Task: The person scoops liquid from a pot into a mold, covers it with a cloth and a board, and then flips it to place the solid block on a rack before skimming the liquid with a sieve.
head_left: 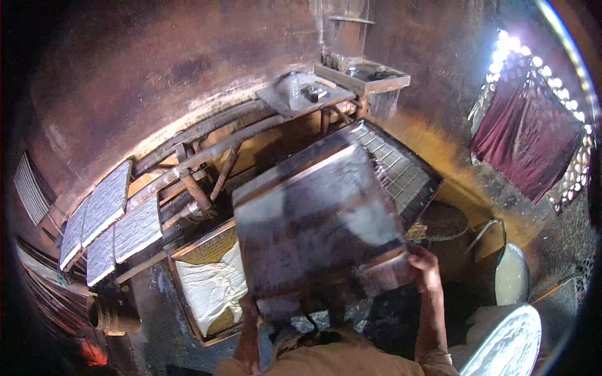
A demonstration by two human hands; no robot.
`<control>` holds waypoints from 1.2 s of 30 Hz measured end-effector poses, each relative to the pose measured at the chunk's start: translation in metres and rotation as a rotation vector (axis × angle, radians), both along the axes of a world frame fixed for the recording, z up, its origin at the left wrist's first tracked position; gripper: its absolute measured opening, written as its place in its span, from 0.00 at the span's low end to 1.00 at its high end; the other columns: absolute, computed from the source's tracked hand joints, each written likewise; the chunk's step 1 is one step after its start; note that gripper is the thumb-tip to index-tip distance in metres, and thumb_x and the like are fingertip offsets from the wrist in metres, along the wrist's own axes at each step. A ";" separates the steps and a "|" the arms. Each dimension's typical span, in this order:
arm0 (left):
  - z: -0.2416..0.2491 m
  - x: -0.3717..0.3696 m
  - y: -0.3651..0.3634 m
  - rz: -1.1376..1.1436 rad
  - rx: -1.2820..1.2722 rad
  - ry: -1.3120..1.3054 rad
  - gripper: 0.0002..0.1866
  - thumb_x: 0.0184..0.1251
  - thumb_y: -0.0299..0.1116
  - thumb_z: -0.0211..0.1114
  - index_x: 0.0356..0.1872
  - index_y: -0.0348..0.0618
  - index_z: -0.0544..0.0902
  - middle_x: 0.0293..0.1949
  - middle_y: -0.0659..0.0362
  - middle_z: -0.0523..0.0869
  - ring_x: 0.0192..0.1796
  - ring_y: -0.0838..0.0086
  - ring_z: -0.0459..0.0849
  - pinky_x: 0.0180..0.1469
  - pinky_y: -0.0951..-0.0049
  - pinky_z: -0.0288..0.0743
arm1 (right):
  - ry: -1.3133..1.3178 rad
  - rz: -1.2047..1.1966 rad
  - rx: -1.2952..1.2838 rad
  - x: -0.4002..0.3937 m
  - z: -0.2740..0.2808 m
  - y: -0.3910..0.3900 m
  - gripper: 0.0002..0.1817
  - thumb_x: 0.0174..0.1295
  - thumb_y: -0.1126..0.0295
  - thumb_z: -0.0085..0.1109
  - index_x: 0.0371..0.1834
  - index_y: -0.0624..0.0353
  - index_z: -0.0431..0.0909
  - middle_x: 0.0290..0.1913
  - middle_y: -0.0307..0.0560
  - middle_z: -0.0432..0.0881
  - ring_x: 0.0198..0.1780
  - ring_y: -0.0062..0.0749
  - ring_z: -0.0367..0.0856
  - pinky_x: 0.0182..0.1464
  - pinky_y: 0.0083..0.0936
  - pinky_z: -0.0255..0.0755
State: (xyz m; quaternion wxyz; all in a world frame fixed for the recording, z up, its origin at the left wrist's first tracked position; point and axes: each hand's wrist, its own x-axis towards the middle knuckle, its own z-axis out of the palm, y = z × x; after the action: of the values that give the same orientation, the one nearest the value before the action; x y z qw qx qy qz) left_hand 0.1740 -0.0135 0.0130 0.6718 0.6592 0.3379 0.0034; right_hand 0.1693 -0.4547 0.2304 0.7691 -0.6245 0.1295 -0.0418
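Note:
A large dark flat panel (313,232) with pale patches is held up in front of my body, tilted and slightly blurred. My right hand (425,266) grips its lower right corner, with the fingers curled round the edge. At the lower left edge, my left hand (251,308) is against the panel, its fingers mostly hidden in shadow. Left of the panel, a framed tray (177,285) holds a crumpled cream cloth (212,282). Behind the panel's upper right lies a dark-framed rack with a wire grid (401,169).
Grey slabs (106,203) lean at the left beside wooden rails (219,147). A bottle (293,91) stands on a board at the back. Round basins (513,276) (508,344) are at the right, below a maroon cloth (527,128). A bucket (116,315) stands lower left.

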 end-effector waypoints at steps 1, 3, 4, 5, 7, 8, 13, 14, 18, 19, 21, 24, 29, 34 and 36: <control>-0.076 0.033 0.014 -0.207 0.165 -0.419 0.12 0.52 0.37 0.59 0.23 0.36 0.78 0.24 0.57 0.79 0.24 0.71 0.76 0.30 0.66 0.71 | -0.130 -0.112 0.194 0.003 -0.005 -0.022 0.25 0.44 0.70 0.60 0.49 0.67 0.70 0.42 0.44 0.76 0.43 0.31 0.74 0.47 0.26 0.66; 0.059 0.081 -0.071 -0.072 -0.425 -0.287 0.18 0.51 0.41 0.60 0.34 0.33 0.80 0.33 0.54 0.79 0.35 0.67 0.77 0.40 0.66 0.70 | -0.339 -0.201 0.536 0.007 0.003 -0.047 0.23 0.46 0.72 0.55 0.49 0.65 0.70 0.40 0.44 0.77 0.43 0.33 0.74 0.45 0.28 0.68; 0.047 0.117 -0.083 -0.069 -0.347 -0.238 0.22 0.48 0.43 0.63 0.35 0.30 0.80 0.36 0.52 0.80 0.38 0.65 0.76 0.40 0.65 0.70 | -0.345 -0.190 0.535 0.019 -0.013 -0.070 0.23 0.46 0.72 0.55 0.49 0.65 0.70 0.40 0.44 0.77 0.43 0.33 0.74 0.45 0.28 0.68; 0.061 0.140 -0.100 -0.092 -0.208 -0.247 0.24 0.46 0.44 0.65 0.35 0.29 0.79 0.36 0.51 0.80 0.38 0.65 0.77 0.40 0.64 0.70 | -0.421 -0.249 0.561 0.035 -0.045 -0.102 0.21 0.48 0.71 0.53 0.48 0.63 0.70 0.41 0.44 0.76 0.41 0.31 0.74 0.42 0.26 0.67; 0.094 0.183 -0.137 -0.126 -0.002 -0.154 0.27 0.42 0.46 0.67 0.36 0.29 0.79 0.36 0.49 0.80 0.39 0.65 0.77 0.39 0.65 0.70 | -0.414 -0.438 0.526 0.055 -0.041 -0.116 0.18 0.49 0.68 0.51 0.45 0.60 0.71 0.41 0.42 0.77 0.39 0.30 0.74 0.38 0.26 0.67; 0.101 0.198 -0.151 -0.132 0.065 -0.050 0.28 0.41 0.47 0.68 0.36 0.29 0.79 0.36 0.49 0.80 0.38 0.66 0.77 0.38 0.65 0.69 | -0.422 -0.430 0.523 0.063 -0.041 -0.128 0.18 0.49 0.68 0.51 0.45 0.60 0.71 0.41 0.42 0.77 0.39 0.30 0.74 0.38 0.26 0.67; 0.081 0.247 -0.177 -0.210 0.193 -0.028 0.28 0.42 0.52 0.67 0.33 0.33 0.80 0.34 0.50 0.81 0.36 0.65 0.79 0.35 0.66 0.69 | -0.295 -0.235 0.473 0.084 -0.093 -0.164 0.19 0.50 0.65 0.49 0.46 0.59 0.72 0.42 0.42 0.77 0.39 0.31 0.74 0.37 0.24 0.66; 0.079 0.246 -0.172 -0.338 0.262 -0.119 0.27 0.45 0.53 0.65 0.33 0.34 0.80 0.34 0.52 0.81 0.36 0.64 0.79 0.35 0.66 0.70 | -0.190 -0.238 0.495 0.084 -0.100 -0.163 0.20 0.51 0.64 0.49 0.46 0.60 0.72 0.42 0.42 0.77 0.39 0.31 0.74 0.35 0.24 0.66; 0.080 0.198 -0.113 -0.368 -0.170 -0.145 0.24 0.52 0.52 0.60 0.33 0.37 0.79 0.32 0.56 0.81 0.33 0.67 0.79 0.34 0.67 0.70 | -0.136 -0.522 0.562 0.063 -0.159 -0.162 0.14 0.57 0.63 0.46 0.42 0.55 0.75 0.36 0.40 0.78 0.32 0.29 0.74 0.27 0.23 0.67; 0.076 0.178 -0.093 -0.294 -0.252 -0.145 0.24 0.54 0.52 0.58 0.35 0.38 0.79 0.31 0.57 0.81 0.33 0.69 0.79 0.35 0.67 0.70 | 0.017 -0.523 0.161 0.052 -0.208 -0.181 0.13 0.58 0.62 0.45 0.40 0.55 0.75 0.34 0.40 0.77 0.30 0.28 0.73 0.25 0.25 0.66; 0.041 0.134 -0.045 -0.153 -0.274 -0.162 0.23 0.57 0.52 0.54 0.37 0.40 0.78 0.30 0.59 0.80 0.32 0.72 0.79 0.36 0.67 0.71 | 0.175 -0.457 -0.258 0.009 -0.303 -0.188 0.12 0.59 0.61 0.45 0.38 0.55 0.74 0.33 0.40 0.77 0.27 0.28 0.72 0.24 0.26 0.66; -0.063 0.024 0.027 -0.090 -0.200 0.024 0.21 0.62 0.48 0.50 0.45 0.41 0.72 0.41 0.56 0.76 0.37 0.67 0.77 0.35 0.65 0.74 | 0.640 0.041 0.496 -0.080 -0.342 -0.129 0.16 0.58 0.53 0.45 0.33 0.55 0.71 0.28 0.44 0.72 0.24 0.31 0.69 0.22 0.26 0.67; -0.086 -0.113 0.079 -0.093 -0.669 0.084 0.14 0.62 0.46 0.47 0.23 0.51 0.73 0.11 0.64 0.65 0.09 0.78 0.58 0.08 0.82 0.46 | 0.914 -0.446 0.146 -0.210 -0.361 0.020 0.21 0.58 0.55 0.47 0.45 0.60 0.71 0.34 0.49 0.77 0.33 0.43 0.78 0.28 0.36 0.73; -0.155 -0.044 0.119 -0.315 -0.926 0.238 0.13 0.59 0.41 0.52 0.25 0.43 0.77 0.17 0.60 0.73 0.11 0.75 0.63 0.10 0.76 0.53 | 0.853 -0.522 0.089 -0.218 -0.389 0.015 0.08 0.55 0.65 0.49 0.33 0.57 0.70 0.25 0.45 0.74 0.18 0.32 0.73 0.13 0.29 0.64; -0.037 0.030 0.038 -0.210 -0.113 0.191 0.17 0.58 0.41 0.53 0.40 0.37 0.77 0.36 0.55 0.79 0.31 0.71 0.76 0.34 0.73 0.69 | 0.853 -0.597 0.026 -0.184 -0.355 0.009 0.08 0.55 0.66 0.49 0.33 0.58 0.71 0.22 0.46 0.74 0.16 0.29 0.71 0.13 0.28 0.64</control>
State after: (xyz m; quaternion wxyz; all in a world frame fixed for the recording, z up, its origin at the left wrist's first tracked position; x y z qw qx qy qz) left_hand 0.2043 0.0244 -0.0237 0.6693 0.6494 0.3289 -0.1487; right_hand -0.0150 -0.4462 -0.1246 0.6100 -0.5124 0.6044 0.0007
